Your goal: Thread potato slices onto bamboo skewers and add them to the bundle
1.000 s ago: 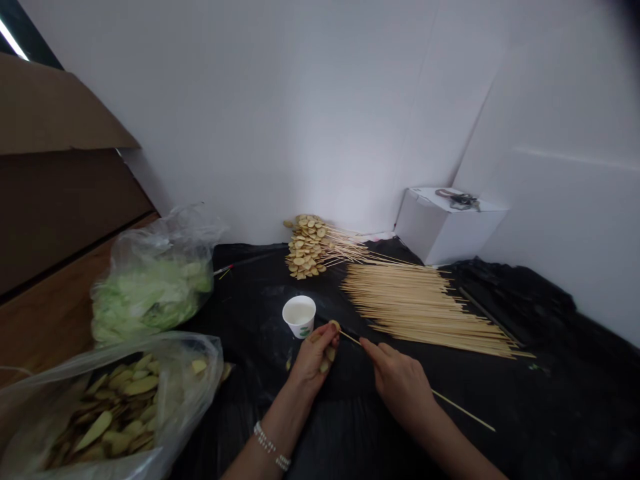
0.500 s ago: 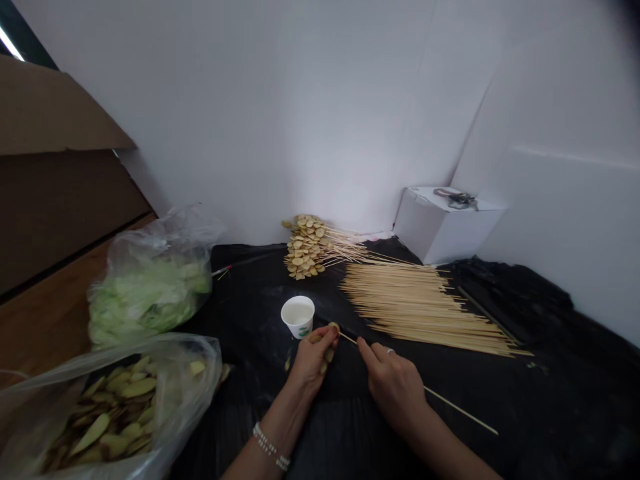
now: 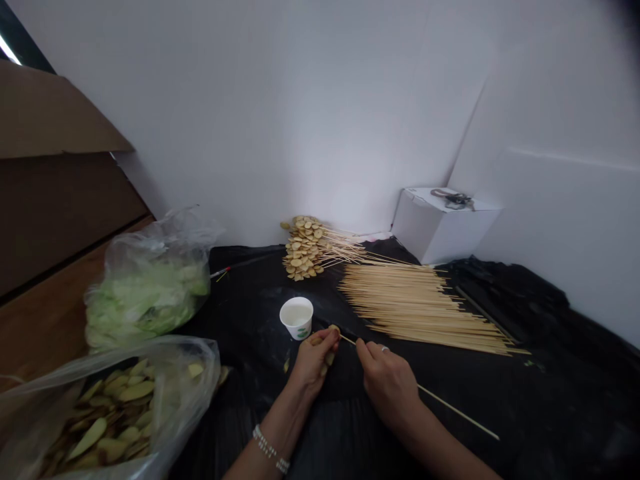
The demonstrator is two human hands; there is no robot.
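Near the middle of the black-covered table, my left hand [image 3: 314, 359] is closed around several potato slices [image 3: 334, 329]. One slice sits between the thumb and finger, touching the tip of a wooden skewer [image 3: 457, 411]. My right hand [image 3: 391, 381] grips that skewer part way along, and its long tail sticks out behind the hand to the lower right. Part of the slices is hidden by the left fingers. Just beyond my left hand stands a white paper cup [image 3: 297, 319] with a pale inside.
Loaded skewers of slices [image 3: 303, 250] lie piled at the back, beside a spread of bare skewers [image 3: 425, 307]. Left are a bag of sliced potatoes [image 3: 115, 413], a bag of pale green vegetable [image 3: 150, 300] and a cardboard box [image 3: 60, 213]. A white box [image 3: 450, 230] stands back right.
Both hands keep nearly the same pose. My right hand has shifted very slightly left along with the skewer; the view has moved a little.
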